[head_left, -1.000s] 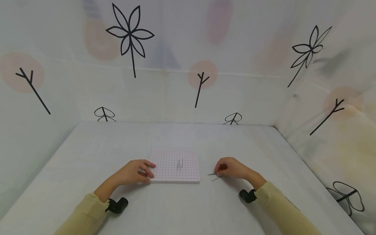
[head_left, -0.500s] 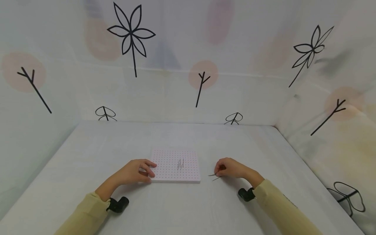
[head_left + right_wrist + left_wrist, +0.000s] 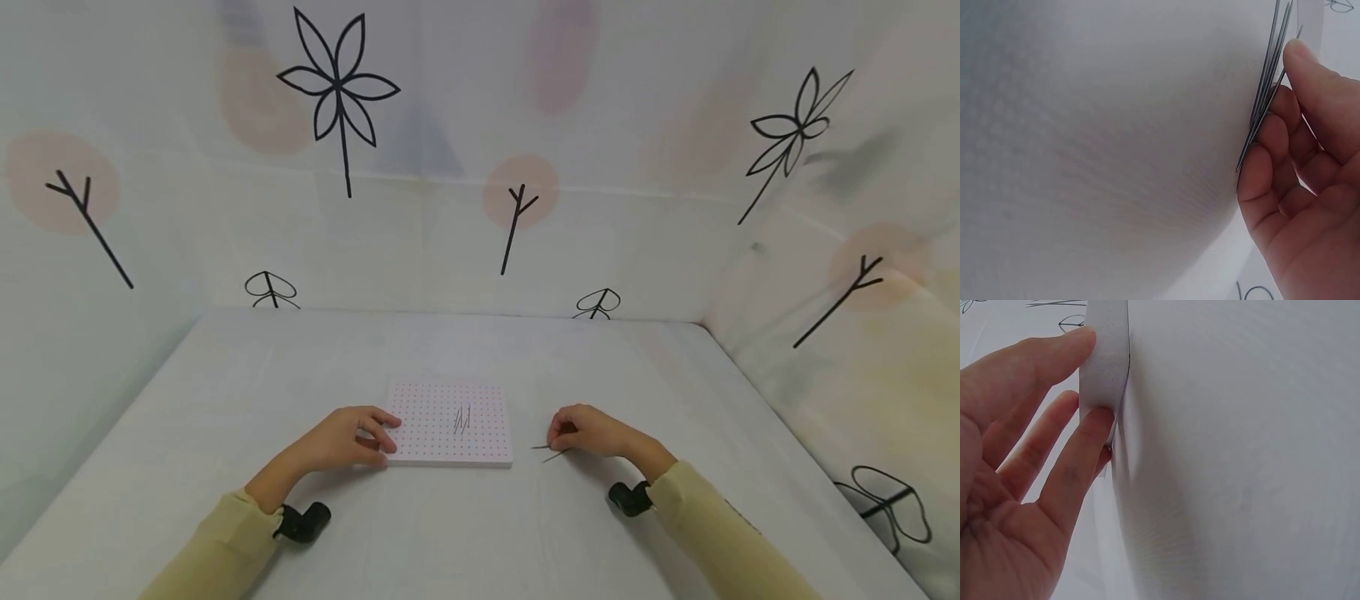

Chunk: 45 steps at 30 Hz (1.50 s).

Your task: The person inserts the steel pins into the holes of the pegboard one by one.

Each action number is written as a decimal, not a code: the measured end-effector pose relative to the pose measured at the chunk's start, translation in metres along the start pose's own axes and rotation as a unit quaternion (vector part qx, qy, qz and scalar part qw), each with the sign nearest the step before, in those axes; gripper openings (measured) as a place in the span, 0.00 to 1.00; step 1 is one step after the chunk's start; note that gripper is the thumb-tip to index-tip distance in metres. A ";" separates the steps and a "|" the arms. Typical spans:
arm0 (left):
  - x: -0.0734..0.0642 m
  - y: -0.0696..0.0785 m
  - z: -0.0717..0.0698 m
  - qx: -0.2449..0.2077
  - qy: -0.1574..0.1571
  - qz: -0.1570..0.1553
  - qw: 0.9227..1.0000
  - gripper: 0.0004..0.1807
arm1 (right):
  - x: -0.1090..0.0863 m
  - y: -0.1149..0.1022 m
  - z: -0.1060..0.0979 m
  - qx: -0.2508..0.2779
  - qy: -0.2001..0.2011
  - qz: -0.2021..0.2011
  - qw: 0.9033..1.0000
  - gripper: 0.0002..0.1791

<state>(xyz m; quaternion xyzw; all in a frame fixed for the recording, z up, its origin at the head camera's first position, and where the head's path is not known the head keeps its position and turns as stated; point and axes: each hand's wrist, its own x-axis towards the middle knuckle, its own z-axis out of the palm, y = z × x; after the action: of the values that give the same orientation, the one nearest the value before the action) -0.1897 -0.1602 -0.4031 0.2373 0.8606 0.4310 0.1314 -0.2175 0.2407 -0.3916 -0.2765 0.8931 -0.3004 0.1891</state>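
A flat white pegboard (image 3: 435, 462) with rows of small dots lies on the table. Several thin dark metal pins (image 3: 461, 421) show on its right half. My left hand (image 3: 341, 437) is at the board's left edge, thumb and fingertips touching its side and fingers spread and slightly bent. To the right of the board my right hand (image 3: 588, 431) is low over the table, its fingers curled around a bunch of thin metal pins (image 3: 1266, 81). One metal pin (image 3: 1260, 119) runs behind the thumb tip, at an angle to the others; thumb and fingers pinch it.
The board stands on a white-covered table (image 3: 465, 533). A white curtain with drawn plants (image 3: 420, 233) encloses the back and sides. Both wrists carry a black camera mount (image 3: 303, 523) below a beige sleeve (image 3: 217, 533).
Both hands stay nearly in place, the left at the board's edge and the right at the pins. The right fingers shift only slightly; the whole view drifts a little.
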 end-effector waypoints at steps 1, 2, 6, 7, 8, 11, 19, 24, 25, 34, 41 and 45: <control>0.000 0.000 0.000 0.001 0.001 0.000 1.000 0.05 | 0.000 0.000 0.000 0.002 0.000 -0.001 1.000 0.02; 0.000 0.000 0.000 0.002 0.001 -0.001 1.000 0.05 | -0.001 0.000 0.000 0.005 0.000 -0.003 1.000 0.02; -0.001 0.001 0.000 0.001 0.000 -0.003 1.000 0.05 | -0.001 -0.003 0.000 0.016 0.002 -0.005 1.000 0.02; -0.001 0.002 0.000 0.001 0.000 -0.002 1.000 0.05 | -0.001 -0.004 0.000 0.016 0.002 -0.008 1.000 0.02; -0.002 0.002 -0.001 0.000 -0.001 -0.001 1.000 0.05 | -0.001 -0.005 0.000 0.015 0.003 -0.009 1.000 0.02; -0.003 0.002 -0.001 -0.005 -0.003 0.004 1.000 0.05 | 0.000 -0.006 -0.001 0.009 0.005 -0.012 1.000 0.02; -0.003 -0.001 0.000 -0.006 -0.002 0.007 1.000 0.05 | 0.001 -0.007 0.000 0.003 0.033 -0.022 0.999 0.02; -0.003 -0.003 0.002 -0.006 -0.002 0.000 1.000 0.05 | 0.002 -0.008 0.001 0.004 0.063 -0.037 0.997 0.04; -0.003 -0.003 0.002 -0.006 -0.001 0.000 1.000 0.05 | 0.002 -0.009 0.002 0.006 0.067 -0.039 0.997 0.04; -0.002 0.000 0.000 -0.008 -0.003 0.015 1.000 0.05 | 0.008 -0.016 0.004 0.039 0.102 -0.056 0.992 0.05; 0.000 0.000 0.000 -0.010 -0.004 0.015 1.000 0.05 | 0.015 -0.023 0.007 0.069 0.114 -0.074 0.988 0.04; 0.000 -0.001 0.000 -0.008 -0.003 0.017 1.000 0.05 | 0.018 -0.028 0.010 0.085 0.121 -0.092 0.985 0.05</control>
<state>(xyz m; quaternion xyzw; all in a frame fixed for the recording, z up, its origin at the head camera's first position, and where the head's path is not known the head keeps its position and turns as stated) -0.1896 -0.1603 -0.4037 0.2521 0.8528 0.4389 0.1287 -0.2162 0.2069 -0.3841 -0.3023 0.8513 -0.4223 0.0742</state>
